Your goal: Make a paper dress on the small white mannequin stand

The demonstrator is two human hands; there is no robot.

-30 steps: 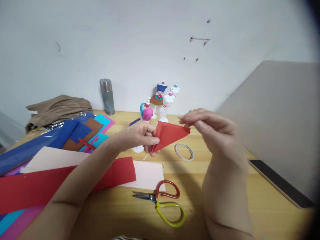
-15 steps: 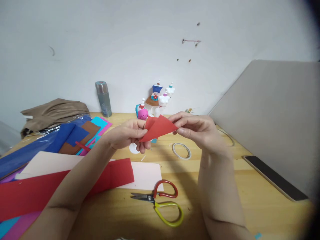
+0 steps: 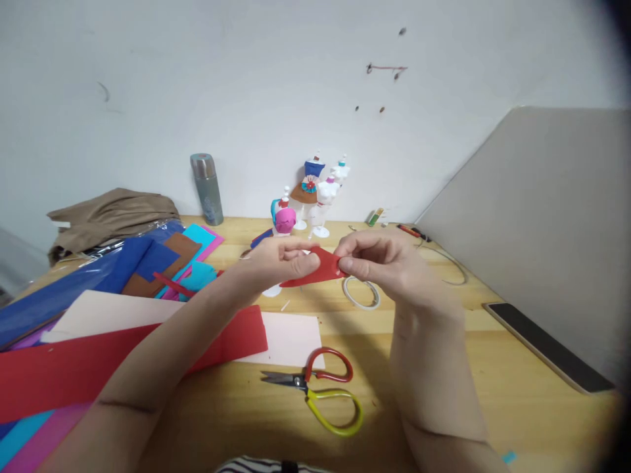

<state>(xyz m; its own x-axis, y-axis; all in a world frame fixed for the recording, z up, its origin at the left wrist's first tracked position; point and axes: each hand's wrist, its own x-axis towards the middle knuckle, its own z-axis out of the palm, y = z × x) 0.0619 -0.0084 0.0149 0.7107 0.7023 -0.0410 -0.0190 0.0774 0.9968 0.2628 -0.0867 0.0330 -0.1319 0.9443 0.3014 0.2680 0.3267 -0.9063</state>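
A small folded piece of red paper (image 3: pixel 319 268) is held above the wooden table (image 3: pixel 493 368) between both hands. My left hand (image 3: pixel 276 263) pinches its left end with thumb and fingers. My right hand (image 3: pixel 379 263) pinches its right end, fingertips pressed together on the fold. The paper lies almost flat and edge-on, so little of it shows. Red-and-yellow scissors (image 3: pixel 320 387) lie on the table below the hands, blades pointing left.
A long red paper strip (image 3: pixel 73 368) lies over a white sheet (image 3: pixel 290 338) at left, with blue, cyan, brown and pink sheets (image 3: pixel 148 263) behind. A tape ring (image 3: pixel 362 292), small figurines (image 3: pixel 305 197), a grey flask (image 3: pixel 207 189), a brown cloth (image 3: pixel 108 213), a phone (image 3: pixel 547 345) and a grey panel (image 3: pixel 552 217) surround.
The hands have drawn closer together and lowered slightly. The red paper, a broad triangle before, is now folded smaller and turned nearly flat between the fingertips.
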